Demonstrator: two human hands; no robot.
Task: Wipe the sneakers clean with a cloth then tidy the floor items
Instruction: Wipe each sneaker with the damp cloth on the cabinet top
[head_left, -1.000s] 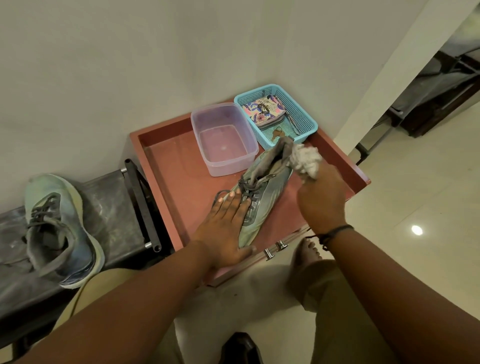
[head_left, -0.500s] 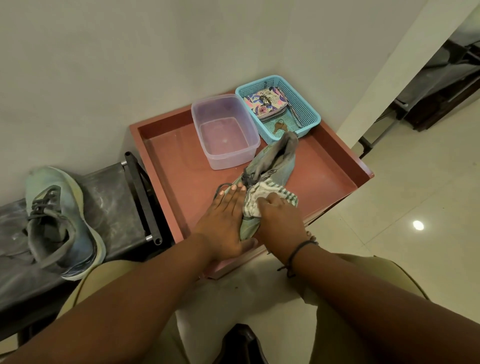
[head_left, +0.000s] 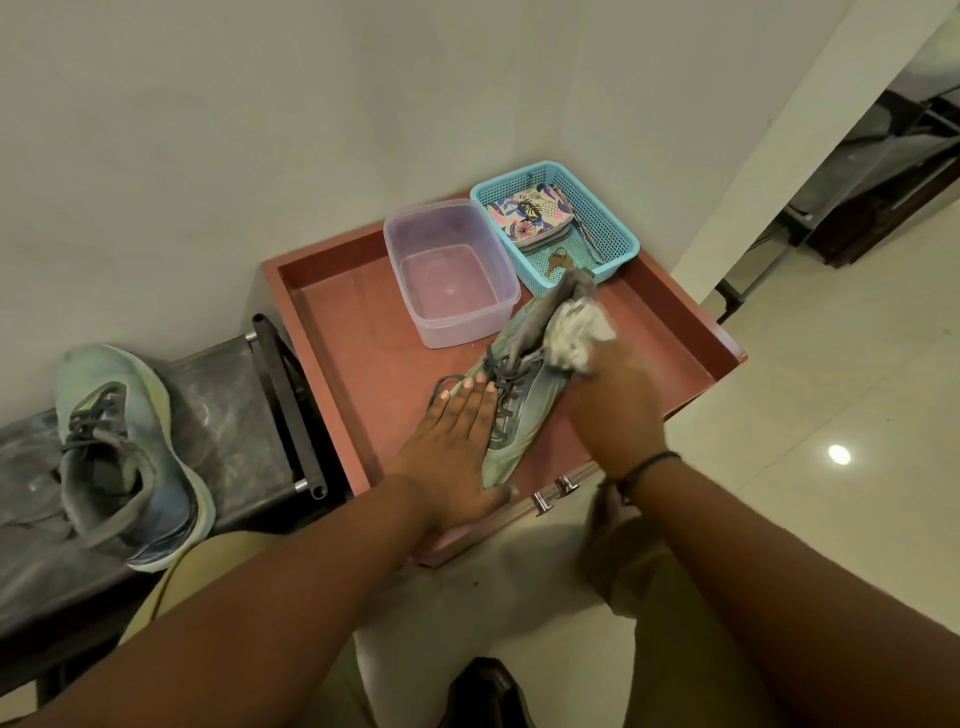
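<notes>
Sneaker in work: we see one grey-green sneaker (head_left: 519, 395) lying inside the red tray (head_left: 332, 332), toe toward the tray's near edge, heel pointing at the far right corner.
Left hand: our left hand (head_left: 457, 447) lies flat on the toe end and laces, fingers straight and close together, pressing the shoe down.
Right hand: our right hand (head_left: 613, 410) is blurred; its fingers are curled round a bunched white cloth (head_left: 576, 332).
Cloth: it sits against the shoe's heel collar, at the upper right side of the shoe.
Wrist: a dark band (head_left: 649, 467) circles the right wrist.
Second sneaker: the other sneaker (head_left: 124, 457) rests upright on the dark bench (head_left: 228, 415) left of the tray, well apart from the hands.
Tub: a clear plastic tub (head_left: 452, 270) stands along the tray's far edge, just beside the shoe's heel.
Basket: a blue mesh basket (head_left: 608, 228) fills the tray's far right corner, touching the tub; in it lie a patterned pouch (head_left: 530, 213) and keys (head_left: 558, 260).
Tray front: two metal knobs (head_left: 553, 493) show on the near side.
Floor: pale glossy tiles (head_left: 831, 395) lie right of the tray.
</notes>
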